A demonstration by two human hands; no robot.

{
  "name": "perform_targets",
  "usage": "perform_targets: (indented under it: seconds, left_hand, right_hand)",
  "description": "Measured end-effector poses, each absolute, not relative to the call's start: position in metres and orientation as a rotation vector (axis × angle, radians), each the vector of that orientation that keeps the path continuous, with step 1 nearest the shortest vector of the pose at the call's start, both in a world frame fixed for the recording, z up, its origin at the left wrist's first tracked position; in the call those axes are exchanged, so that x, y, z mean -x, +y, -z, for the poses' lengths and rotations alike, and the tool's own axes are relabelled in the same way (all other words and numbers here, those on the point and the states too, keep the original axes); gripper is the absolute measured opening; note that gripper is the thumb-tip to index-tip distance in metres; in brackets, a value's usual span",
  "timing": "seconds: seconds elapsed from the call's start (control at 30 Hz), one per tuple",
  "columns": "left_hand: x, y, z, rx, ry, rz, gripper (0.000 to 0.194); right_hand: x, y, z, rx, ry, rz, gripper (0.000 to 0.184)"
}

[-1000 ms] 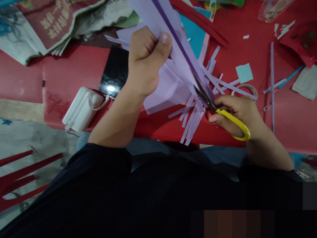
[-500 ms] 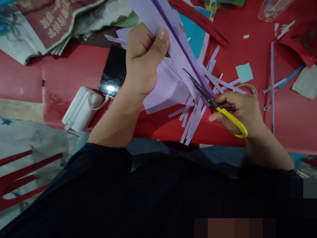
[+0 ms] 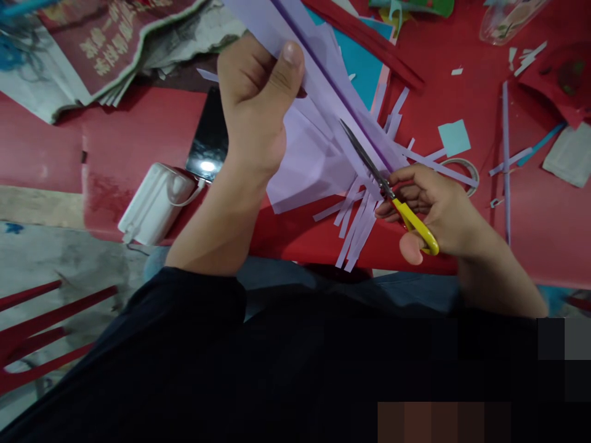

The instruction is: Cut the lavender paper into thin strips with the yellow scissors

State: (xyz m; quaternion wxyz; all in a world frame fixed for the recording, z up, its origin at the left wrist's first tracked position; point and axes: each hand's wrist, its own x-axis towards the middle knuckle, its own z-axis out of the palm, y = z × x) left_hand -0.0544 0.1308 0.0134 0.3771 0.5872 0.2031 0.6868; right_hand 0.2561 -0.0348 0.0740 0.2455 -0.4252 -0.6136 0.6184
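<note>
My left hand (image 3: 263, 92) pinches a long sheet of purple paper (image 3: 318, 80), thumb on top, and holds it up slanting toward the lower right. In my right hand (image 3: 434, 206) is a pair of scissors (image 3: 388, 184) with yellow handles; my thumb goes through one handle loop. The dark blades lie along the lower end of the paper and point up and left. Beneath them, cut purple strips (image 3: 357, 234) lie in a loose bunch on the red table. A wider purple sheet (image 3: 300, 160) rests under my left wrist.
A black phone (image 3: 210, 138) is cabled to a white power bank (image 3: 157, 203) on the left. Newspaper (image 3: 111, 49) lies at the upper left. On the right are a tape roll (image 3: 468, 169), a light blue square (image 3: 455, 137) and long thin purple strips (image 3: 506, 154).
My left hand has shifted slightly left and up with the paper. My right hand has moved a little left, the scissor handles have turned, and the thumb has dropped lower.
</note>
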Motion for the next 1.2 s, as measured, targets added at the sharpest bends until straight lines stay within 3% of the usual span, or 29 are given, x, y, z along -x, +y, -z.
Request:
perform_targets:
  seconds: [0.13, 0.23, 0.37, 0.57, 0.77, 0.93, 1.1, 1.17, 1.2]
  left_hand:
    - [0.048, 0.118, -0.029, -1.816, 0.256, -1.662, 0.06]
    - [0.044, 0.108, -0.033, -1.76, 0.315, -1.672, 0.065]
    - [0.044, 0.103, -0.035, -1.713, 0.414, -1.613, 0.056]
    - [0.041, 0.112, -0.038, -1.806, 0.241, -1.705, 0.058]
    - [0.042, 0.105, -0.038, -1.837, 0.313, -1.69, 0.056]
    - [0.053, 0.105, -0.025, -1.924, 0.504, -1.42, 0.041]
    - [0.05, 0.101, -0.022, -1.937, 0.574, -1.333, 0.052]
    - [0.045, 0.088, -0.032, -1.816, 0.705, -1.415, 0.05]
    - [0.043, 0.08, -0.039, -1.8, 0.798, -1.286, 0.045]
  right_hand:
    - [-0.254, -0.031, -0.075, 1.114, -1.764, -1.641, 0.101]
    - [-0.254, -0.03, -0.075, 1.111, -1.802, -1.642, 0.102]
    - [-0.255, -0.031, -0.072, 1.123, -1.762, -1.667, 0.097]
    - [-0.255, -0.033, -0.071, 1.11, -1.65, -1.686, 0.092]
    - [-0.255, -0.032, -0.074, 1.123, -1.702, -1.618, 0.091]
    - [-0.253, -0.031, -0.076, 1.078, -1.774, -1.572, 0.086]
    - [-0.254, -0.032, -0.077, 1.114, -1.777, -1.576, 0.085]
    - [-0.254, -0.031, -0.076, 1.119, -1.772, -1.579, 0.085]
    - [-0.254, -0.031, -0.076, 1.122, -1.769, -1.579, 0.085]
